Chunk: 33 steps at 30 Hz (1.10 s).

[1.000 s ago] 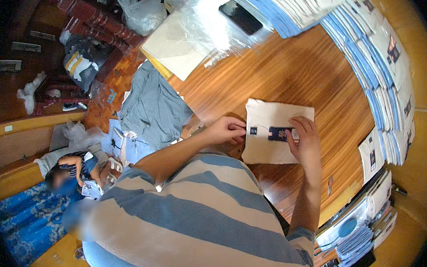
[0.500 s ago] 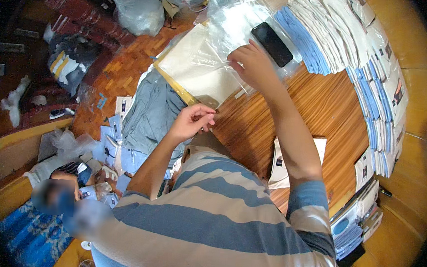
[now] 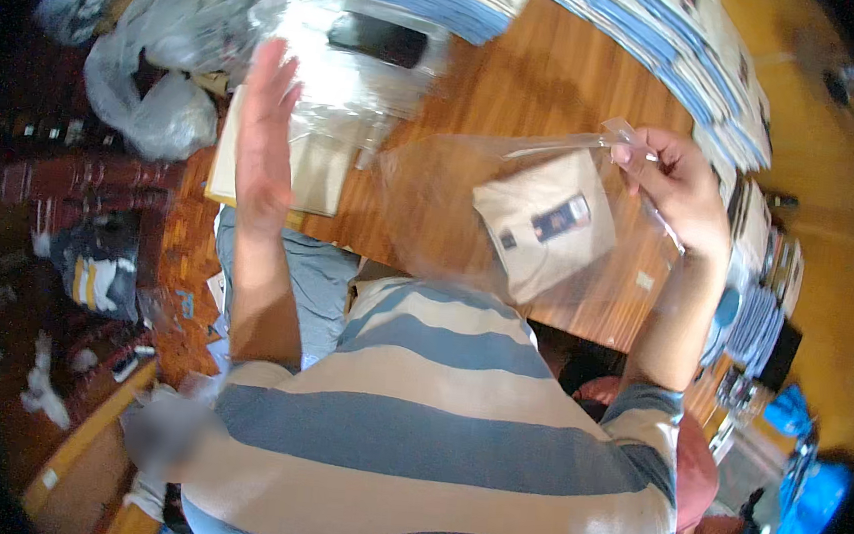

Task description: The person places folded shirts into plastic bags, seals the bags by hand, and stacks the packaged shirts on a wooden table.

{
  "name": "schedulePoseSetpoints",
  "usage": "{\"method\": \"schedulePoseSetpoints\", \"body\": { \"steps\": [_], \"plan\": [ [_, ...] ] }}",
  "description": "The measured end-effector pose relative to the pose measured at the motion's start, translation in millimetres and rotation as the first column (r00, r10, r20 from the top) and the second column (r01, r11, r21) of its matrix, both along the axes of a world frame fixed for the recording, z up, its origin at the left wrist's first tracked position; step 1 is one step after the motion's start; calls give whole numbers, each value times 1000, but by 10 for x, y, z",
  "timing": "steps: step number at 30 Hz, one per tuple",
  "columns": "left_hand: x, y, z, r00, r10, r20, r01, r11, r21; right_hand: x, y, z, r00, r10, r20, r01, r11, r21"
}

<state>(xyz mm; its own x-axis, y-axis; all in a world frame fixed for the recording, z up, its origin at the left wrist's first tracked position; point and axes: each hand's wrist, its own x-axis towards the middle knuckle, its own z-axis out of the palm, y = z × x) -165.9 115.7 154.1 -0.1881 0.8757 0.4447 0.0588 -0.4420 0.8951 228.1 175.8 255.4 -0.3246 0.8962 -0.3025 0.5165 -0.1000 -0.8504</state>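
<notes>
My right hand [image 3: 679, 182] pinches the top edge of a clear plastic bag [image 3: 452, 199] and holds it up over the wooden table [image 3: 552, 86]. Through the bag I see a folded cream garment [image 3: 546, 226] with a small dark label lying on the table. My left hand [image 3: 266, 119] is raised flat with fingers spread, holding nothing, over a pile of clear bags [image 3: 347, 70] at the table's left end.
A black phone [image 3: 377, 39] lies on the bag pile. Stacks of folded blue-and-white garments [image 3: 685, 46] line the far and right edges. Crumpled plastic bags [image 3: 150, 95] sit at left. A grey cloth [image 3: 321, 279] hangs by my chest.
My right hand has pulled a clear bag off the pile and swung it right over the folded garment. My left hand has lifted from my chest toward the bag pile.
</notes>
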Motion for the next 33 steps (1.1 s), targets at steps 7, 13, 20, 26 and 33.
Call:
{"method": "schedulePoseSetpoints", "body": {
  "steps": [7, 13, 20, 26, 33],
  "plan": [
    [1856, 408, 44, 374, -924, -78, 718, 341, -607, 1164, 245, -80, 880, -223, -420, 278, 958, 73],
    [2040, 532, -119, 701, -612, 368, 694, 465, -549, 1735, -962, -2529, 750, -654, -97, 656, 720, 225],
    [2349, 423, -50, 867, -410, 283, 493, 619, -612, 1205, -1036, -2997, 857, -507, -97, 515, 835, 192],
    [2359, 496, -192, 868, -469, 165, 457, 620, -638, 1496, -710, -2463, 895, -340, 287, 303, 938, 166],
    [2423, 849, -342, 770, -638, -34, 429, 555, -713, 1345, -316, -1498, 896, -237, -374, 219, 971, -91]
  ]
}}
